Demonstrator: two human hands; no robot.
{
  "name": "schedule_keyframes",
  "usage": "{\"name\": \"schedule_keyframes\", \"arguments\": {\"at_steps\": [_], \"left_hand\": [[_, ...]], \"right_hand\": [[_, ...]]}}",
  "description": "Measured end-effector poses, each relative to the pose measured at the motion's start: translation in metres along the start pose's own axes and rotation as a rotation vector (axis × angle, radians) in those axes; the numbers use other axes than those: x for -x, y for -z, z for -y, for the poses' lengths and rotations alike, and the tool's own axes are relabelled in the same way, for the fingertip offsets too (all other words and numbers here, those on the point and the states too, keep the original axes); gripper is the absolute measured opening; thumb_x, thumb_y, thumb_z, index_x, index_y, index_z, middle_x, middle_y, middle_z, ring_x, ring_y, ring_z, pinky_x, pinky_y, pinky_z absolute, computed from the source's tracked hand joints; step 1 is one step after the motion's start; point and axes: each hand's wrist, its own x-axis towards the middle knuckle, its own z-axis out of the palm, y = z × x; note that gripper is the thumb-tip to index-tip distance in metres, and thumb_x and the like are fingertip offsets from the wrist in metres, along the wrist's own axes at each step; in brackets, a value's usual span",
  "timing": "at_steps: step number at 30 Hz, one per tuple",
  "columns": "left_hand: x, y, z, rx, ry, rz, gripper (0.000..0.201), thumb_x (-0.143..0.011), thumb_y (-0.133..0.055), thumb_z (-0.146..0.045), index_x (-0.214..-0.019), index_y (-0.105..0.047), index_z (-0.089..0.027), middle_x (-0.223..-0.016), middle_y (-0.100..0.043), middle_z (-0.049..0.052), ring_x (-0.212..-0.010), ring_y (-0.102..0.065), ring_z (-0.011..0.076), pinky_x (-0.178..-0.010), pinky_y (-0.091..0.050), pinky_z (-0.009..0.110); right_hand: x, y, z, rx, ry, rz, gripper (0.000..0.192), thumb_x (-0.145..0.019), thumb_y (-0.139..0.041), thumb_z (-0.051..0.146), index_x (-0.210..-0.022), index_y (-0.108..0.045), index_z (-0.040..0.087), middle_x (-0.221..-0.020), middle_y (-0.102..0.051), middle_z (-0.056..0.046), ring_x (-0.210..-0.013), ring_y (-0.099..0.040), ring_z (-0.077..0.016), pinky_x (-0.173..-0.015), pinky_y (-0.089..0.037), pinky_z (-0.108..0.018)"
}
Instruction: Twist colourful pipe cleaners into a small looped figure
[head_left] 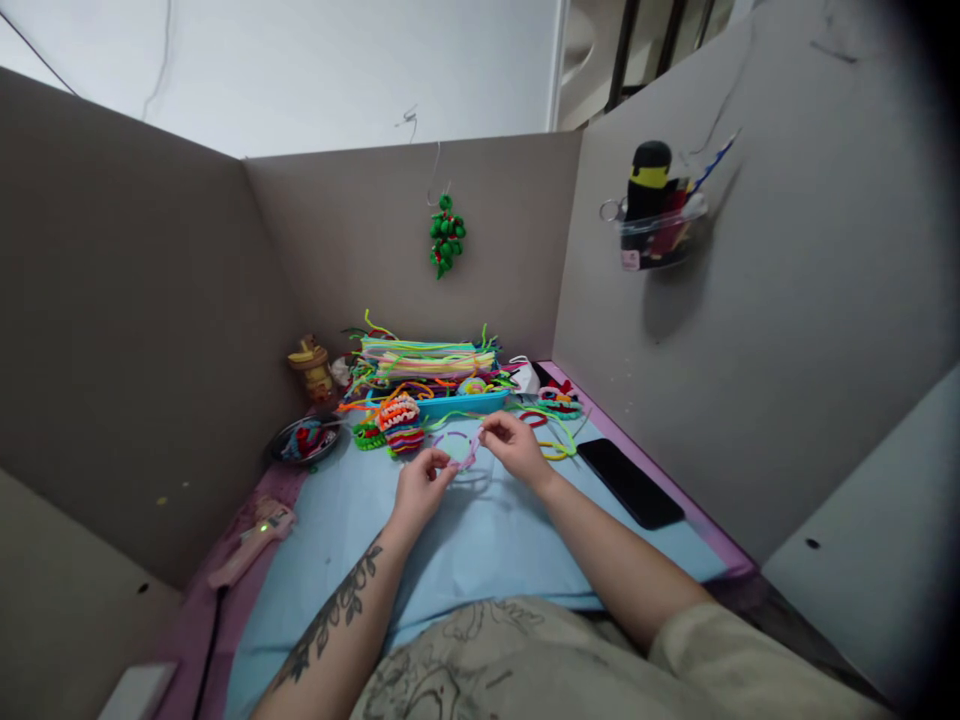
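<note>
A lilac pipe cleaner [453, 441] bent into a small loop hangs just above the light blue mat [480, 540]. My left hand [420, 487] pinches its near end and my right hand [513, 443] pinches its far right end. Both forearms reach in from the bottom of the view. Behind the hands lies a heap of coloured pipe cleaners [427, 362] and a blue tray [463, 403]. A striped, coiled pipe-cleaner piece [400, 421] sits just left of the loop.
A black phone [630, 482] lies on the mat at the right. A pink glue gun [251, 540] rests at the left edge, a small dark bowl [306, 440] behind it. Grey cardboard walls enclose the desk; a green ornament [446, 236] and a clear holder [660, 232] hang there.
</note>
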Motion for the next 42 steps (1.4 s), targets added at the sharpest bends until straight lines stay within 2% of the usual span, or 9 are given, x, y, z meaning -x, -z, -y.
{"name": "schedule_keyframes", "arguments": {"at_steps": [8,14,17,20,22,28,34,37,42], "left_hand": [[0.003,0.001,-0.014,0.006,-0.018,-0.034,0.009,-0.064,-0.065,-0.028,-0.070,-0.063,-0.022,-0.062,-0.058,-0.001,-0.054,-0.044,0.0122,-0.056,-0.033,0.022],[0.003,0.001,-0.015,0.060,0.004,-0.085,0.011,-0.062,-0.067,-0.029,-0.069,-0.063,-0.021,-0.059,-0.054,-0.002,-0.053,-0.042,0.0115,-0.054,-0.031,0.022],[-0.001,0.001,-0.008,0.150,0.064,-0.129,0.018,-0.059,-0.069,-0.030,-0.070,-0.061,-0.019,-0.059,-0.054,-0.002,-0.052,-0.042,0.0102,-0.051,-0.032,0.021],[-0.005,0.002,-0.001,0.283,0.119,-0.158,0.025,-0.058,-0.071,-0.032,-0.073,-0.057,-0.017,-0.063,-0.055,-0.002,-0.052,-0.045,0.0087,-0.052,-0.034,0.020],[-0.008,0.003,0.001,0.368,0.146,-0.175,0.029,-0.058,-0.071,-0.033,-0.076,-0.055,-0.016,-0.066,-0.056,-0.001,-0.056,-0.049,0.0090,-0.054,-0.037,0.020],[-0.009,0.004,-0.005,0.447,0.249,-0.206,0.035,-0.054,-0.074,-0.035,-0.075,-0.055,-0.015,-0.062,-0.056,-0.002,-0.052,-0.048,0.0082,-0.047,-0.033,0.018],[-0.009,0.003,-0.006,0.509,0.293,-0.190,0.038,-0.052,-0.075,-0.038,-0.075,-0.054,-0.016,-0.055,-0.052,-0.005,-0.046,-0.042,0.0051,-0.042,-0.025,0.017],[-0.011,0.006,-0.006,0.597,0.318,-0.218,0.039,-0.053,-0.074,-0.040,-0.076,-0.053,-0.017,-0.055,-0.049,-0.007,-0.042,-0.038,0.0031,-0.040,-0.022,0.017],[-0.014,0.013,-0.004,0.760,0.326,-0.247,0.038,-0.054,-0.075,-0.037,-0.076,-0.052,-0.018,-0.059,-0.047,-0.007,-0.043,-0.037,0.0019,-0.039,-0.023,0.016]], "right_hand": [[-0.002,-0.005,-0.005,-0.039,-0.149,0.148,0.008,-0.069,-0.054,0.023,-0.070,-0.057,0.015,-0.062,-0.054,0.002,-0.058,-0.050,-0.0102,-0.056,-0.041,-0.021],[0.000,-0.008,-0.006,0.160,-0.079,0.238,0.005,-0.067,-0.057,0.018,-0.066,-0.062,0.015,-0.069,-0.058,-0.001,-0.069,-0.053,-0.0136,-0.066,-0.041,-0.025],[0.001,-0.010,-0.007,0.125,-0.111,0.206,0.011,-0.070,-0.056,0.021,-0.078,-0.062,0.016,-0.074,-0.059,-0.002,-0.071,-0.053,-0.0139,-0.067,-0.041,-0.026],[0.003,-0.014,-0.010,0.015,-0.160,0.115,0.021,-0.069,-0.056,0.024,-0.088,-0.054,0.017,-0.073,-0.055,0.001,-0.067,-0.051,-0.0121,-0.064,-0.041,-0.024],[0.005,-0.019,-0.012,-0.016,-0.172,0.092,0.019,-0.068,-0.057,0.025,-0.084,-0.050,0.017,-0.070,-0.052,0.002,-0.064,-0.049,-0.0110,-0.062,-0.040,-0.023],[0.014,-0.035,-0.015,0.069,-0.267,0.199,0.019,-0.071,-0.056,0.035,-0.070,-0.052,0.016,-0.059,-0.048,0.004,-0.054,-0.042,-0.0089,-0.052,-0.034,-0.021],[0.015,-0.040,-0.015,0.112,-0.252,0.178,0.014,-0.069,-0.053,0.025,-0.059,-0.050,0.016,-0.052,-0.044,0.005,-0.051,-0.039,-0.0079,-0.049,-0.031,-0.019],[0.017,-0.040,-0.014,0.125,-0.222,0.248,0.009,-0.067,-0.052,0.021,-0.060,-0.051,0.016,-0.053,-0.046,0.005,-0.052,-0.040,-0.0077,-0.050,-0.031,-0.018],[0.021,-0.038,-0.010,0.177,-0.152,0.456,0.006,-0.066,-0.051,0.017,-0.060,-0.051,0.016,-0.053,-0.045,0.006,-0.052,-0.040,-0.0068,-0.049,-0.030,-0.017]]}}
